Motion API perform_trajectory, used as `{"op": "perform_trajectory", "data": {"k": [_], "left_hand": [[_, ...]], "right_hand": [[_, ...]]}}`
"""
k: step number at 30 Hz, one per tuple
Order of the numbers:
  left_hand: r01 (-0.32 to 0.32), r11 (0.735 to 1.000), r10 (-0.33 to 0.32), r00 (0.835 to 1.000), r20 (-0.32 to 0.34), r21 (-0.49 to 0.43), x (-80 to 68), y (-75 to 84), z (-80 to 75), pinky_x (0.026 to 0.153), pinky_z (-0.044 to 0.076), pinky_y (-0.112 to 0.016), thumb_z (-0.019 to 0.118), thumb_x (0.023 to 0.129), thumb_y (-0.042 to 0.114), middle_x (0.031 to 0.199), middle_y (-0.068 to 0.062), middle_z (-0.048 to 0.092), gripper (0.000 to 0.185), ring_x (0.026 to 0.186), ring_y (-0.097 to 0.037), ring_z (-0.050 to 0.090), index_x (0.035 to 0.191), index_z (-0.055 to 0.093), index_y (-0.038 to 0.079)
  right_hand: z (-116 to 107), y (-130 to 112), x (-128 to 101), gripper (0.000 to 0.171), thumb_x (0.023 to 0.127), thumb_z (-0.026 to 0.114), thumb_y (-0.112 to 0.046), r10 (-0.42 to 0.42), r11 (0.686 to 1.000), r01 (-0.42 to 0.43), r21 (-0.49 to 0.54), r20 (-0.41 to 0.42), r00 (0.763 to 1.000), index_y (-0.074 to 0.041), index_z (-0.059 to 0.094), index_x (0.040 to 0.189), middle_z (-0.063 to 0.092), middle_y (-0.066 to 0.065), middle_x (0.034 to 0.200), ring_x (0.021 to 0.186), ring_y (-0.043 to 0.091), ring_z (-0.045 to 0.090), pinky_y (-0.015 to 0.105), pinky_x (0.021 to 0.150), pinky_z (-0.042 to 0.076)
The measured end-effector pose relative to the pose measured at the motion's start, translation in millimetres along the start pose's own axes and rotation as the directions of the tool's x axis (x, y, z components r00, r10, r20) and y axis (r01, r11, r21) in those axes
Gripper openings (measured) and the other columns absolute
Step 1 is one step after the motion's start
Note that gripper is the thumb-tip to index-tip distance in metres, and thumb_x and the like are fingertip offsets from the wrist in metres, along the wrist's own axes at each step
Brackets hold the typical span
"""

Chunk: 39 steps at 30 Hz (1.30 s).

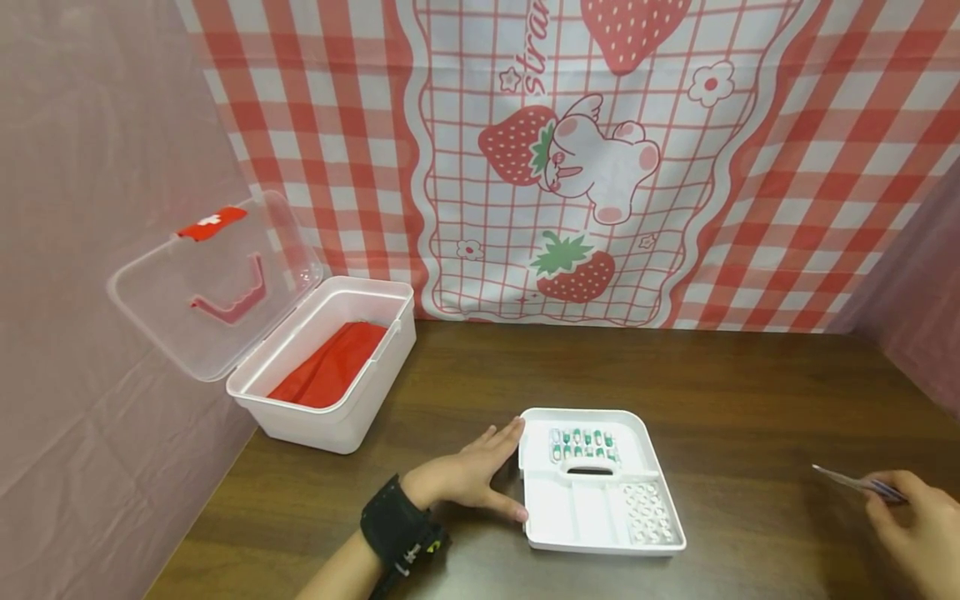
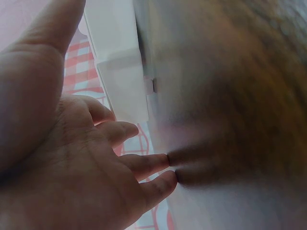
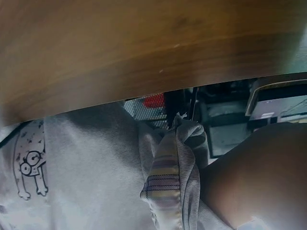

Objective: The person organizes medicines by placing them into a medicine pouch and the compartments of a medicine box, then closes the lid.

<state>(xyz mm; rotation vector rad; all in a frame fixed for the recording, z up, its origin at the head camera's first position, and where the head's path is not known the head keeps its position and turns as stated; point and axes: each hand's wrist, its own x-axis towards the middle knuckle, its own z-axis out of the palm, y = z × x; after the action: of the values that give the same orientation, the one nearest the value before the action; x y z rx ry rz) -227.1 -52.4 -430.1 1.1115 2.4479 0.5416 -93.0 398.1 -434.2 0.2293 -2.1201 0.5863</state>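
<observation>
A white compartment tray (image 1: 573,512) lies on the dark wooden table (image 1: 750,392). In it are a blister pack of green-and-white capsules (image 1: 583,444) and a blister pack of white pills (image 1: 645,512). My left hand (image 1: 480,479) lies flat with straight fingers against the tray's left edge, thumb touching the near corner. The left wrist view shows that left hand (image 2: 86,158) beside the blurred white tray wall (image 2: 120,72). At the lower right, my right hand (image 1: 911,525) pinches a thin flat packet (image 1: 851,480) just above the table.
A white storage box (image 1: 337,417) stands at the left with its clear lid (image 1: 217,283) raised and a red pouch (image 1: 330,367) inside. A chequered strawberry cloth (image 1: 600,167) hangs behind. The right wrist view shows only the table (image 3: 144,48) and grey clothing (image 3: 86,172).
</observation>
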Motion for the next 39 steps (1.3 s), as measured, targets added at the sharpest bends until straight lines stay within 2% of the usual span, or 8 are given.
{"op": "perform_trajectory", "data": {"k": [3,6,10,13,24,27,31,39], "left_hand": [[0.0,1.0,0.0,1.0,-0.002,0.005,0.1,0.0,0.5,0.114,0.008,-0.043,0.069,0.073,0.051,0.154,-0.009,0.0,0.111,0.142,-0.028,0.003,0.147,-0.001,0.006],[0.002,1.0,-0.002,1.0,-0.006,0.01,0.5,-0.3,1.1,0.114,0.009,-0.044,0.069,0.072,0.051,0.154,-0.009,0.0,0.112,0.141,-0.029,0.003,0.147,0.0,0.006],[0.002,1.0,-0.002,1.0,-0.011,0.016,0.7,-0.9,1.7,0.114,0.01,-0.044,0.069,0.072,0.051,0.154,-0.009,0.0,0.111,0.141,-0.029,0.004,0.147,0.0,0.006],[0.0,1.0,0.0,1.0,-0.014,0.021,0.5,-1.4,2.2,0.113,0.01,-0.045,0.069,0.072,0.051,0.154,-0.009,0.001,0.111,0.141,-0.03,0.004,0.147,0.001,0.006],[0.004,1.0,-0.004,1.0,-0.009,0.011,0.3,-1.0,1.2,0.113,0.01,-0.045,0.069,0.072,0.052,0.154,-0.008,0.0,0.111,0.141,-0.03,0.003,0.147,0.0,0.007],[0.007,1.0,-0.006,1.0,-0.007,0.013,0.2,-0.5,1.0,0.113,0.01,-0.045,0.069,0.072,0.052,0.154,-0.008,0.0,0.111,0.141,-0.03,0.003,0.147,0.0,0.007],[-0.002,1.0,0.002,1.0,-0.01,0.024,0.2,0.1,0.4,0.114,0.009,-0.044,0.069,0.073,0.051,0.154,-0.009,0.0,0.111,0.141,-0.029,0.004,0.147,0.0,0.006],[0.023,1.0,-0.023,1.0,-0.004,0.019,0.7,2.0,0.3,0.114,0.01,-0.044,0.069,0.072,0.051,0.154,-0.007,0.0,0.111,0.141,-0.031,0.004,0.147,0.0,0.007]], "right_hand": [[2,-16,5,0.068,0.09,0.034,-0.053,0.001,0.991,0.005,-0.13,0.049,0.999,0.009,0.057,0.074,0.065,-0.011,0.066,0.063,-0.03,0.03,0.004,0.041,0.028],[3,-34,8,0.064,0.092,0.035,-0.05,0.024,0.973,0.006,-0.231,0.127,0.992,0.008,0.058,0.079,0.058,0.029,0.064,0.05,-0.023,0.025,0.01,0.034,0.024],[9,-58,12,0.009,0.081,0.064,-0.007,0.083,0.965,-0.028,-0.26,0.203,0.976,0.001,0.06,0.084,0.062,0.023,0.07,0.048,-0.017,0.03,0.009,0.036,0.027],[17,-74,15,0.028,0.062,0.068,0.012,0.066,0.975,-0.019,-0.22,0.209,0.976,-0.003,0.062,0.084,0.063,0.017,0.071,0.051,-0.015,0.035,0.008,0.038,0.03],[46,-118,20,0.019,0.069,0.065,0.001,-0.055,0.995,0.067,-0.079,0.15,0.987,-0.011,0.065,0.083,0.061,0.002,0.072,0.062,-0.021,0.038,0.011,0.046,0.037],[52,-128,18,0.007,0.083,0.06,-0.016,-0.088,0.992,0.102,-0.075,0.166,0.982,-0.011,0.064,0.084,0.062,0.0,0.075,0.063,-0.014,0.045,0.011,0.049,0.04],[62,-144,16,0.043,0.093,0.035,-0.046,-0.131,0.986,0.15,-0.08,0.199,0.971,-0.013,0.063,0.085,0.061,-0.005,0.078,0.064,0.001,0.051,0.014,0.052,0.041],[80,-169,11,0.047,0.094,0.027,-0.05,-0.18,0.976,0.205,-0.069,0.268,0.946,-0.019,0.062,0.087,0.061,-0.008,0.082,0.069,0.01,0.057,0.021,0.056,0.046]]}}
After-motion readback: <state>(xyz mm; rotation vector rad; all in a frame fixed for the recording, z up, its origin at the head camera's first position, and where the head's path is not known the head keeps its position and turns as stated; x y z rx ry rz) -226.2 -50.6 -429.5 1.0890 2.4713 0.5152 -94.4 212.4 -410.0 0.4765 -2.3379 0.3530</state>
